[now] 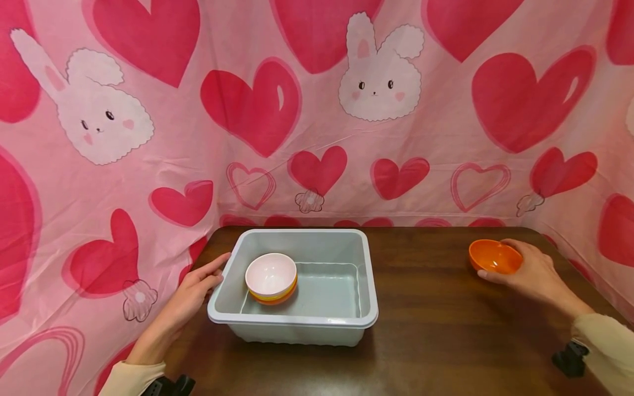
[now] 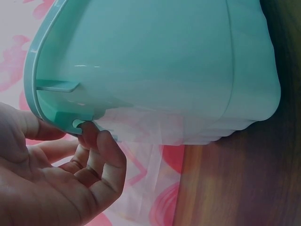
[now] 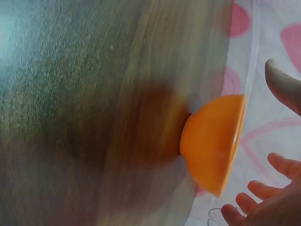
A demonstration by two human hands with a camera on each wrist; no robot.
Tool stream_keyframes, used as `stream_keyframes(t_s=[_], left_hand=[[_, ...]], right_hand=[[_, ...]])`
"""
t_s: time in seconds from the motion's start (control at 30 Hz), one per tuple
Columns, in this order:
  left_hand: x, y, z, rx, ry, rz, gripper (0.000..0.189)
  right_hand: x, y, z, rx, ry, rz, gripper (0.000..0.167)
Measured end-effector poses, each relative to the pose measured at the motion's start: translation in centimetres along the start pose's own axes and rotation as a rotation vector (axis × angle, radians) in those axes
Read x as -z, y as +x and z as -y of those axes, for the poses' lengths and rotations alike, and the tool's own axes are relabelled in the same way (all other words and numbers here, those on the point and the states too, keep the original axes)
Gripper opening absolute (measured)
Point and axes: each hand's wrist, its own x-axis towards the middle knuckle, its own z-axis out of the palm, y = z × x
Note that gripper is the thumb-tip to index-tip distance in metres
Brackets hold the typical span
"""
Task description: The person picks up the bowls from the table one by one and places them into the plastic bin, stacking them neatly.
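Note:
A pale grey basin (image 1: 317, 331) stands on the table's left half; it looks green in the left wrist view. My left hand (image 1: 190, 297) is at its left rim, thumb and curled fingers (image 2: 112, 160) pinching the edge beside a small hole. Inside the basin, at its left, sits a stack of bowls: a pale pink bowl (image 1: 271, 274) on top, yellow and orange rims below. Far right, an orange bowl (image 1: 495, 257) stands upright on the table. My right hand (image 1: 535, 272) spreads thumb and fingers around its right side; the right wrist view shows them apart from the bowl.
The dark brown wooden table (image 1: 426, 330) carries everything. A pink cloth (image 1: 317, 181) with hearts and rabbit faces hangs behind it and along both sides. The basin's raised walls surround the stacked bowls.

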Motion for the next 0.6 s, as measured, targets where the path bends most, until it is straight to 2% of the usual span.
stream_keyframes(t_s=[0.13,0.37,0.6], left_hand=[[0.0,0.0,0.0,-0.004,0.001,0.001,0.057],[0.0,0.0,0.0,-0.013,0.0,-0.005,0.056],[0.0,0.1,0.0,-0.012,-0.001,-0.005,0.056]], right_hand=[[-0.1,0.3,-0.6,-0.013,-0.003,0.012,0.096],[-0.1,0.6,-1.1,-0.064,0.005,0.083,0.103],[-0.2,1.0,-1.5,-0.079,-0.005,0.084,0.107]])
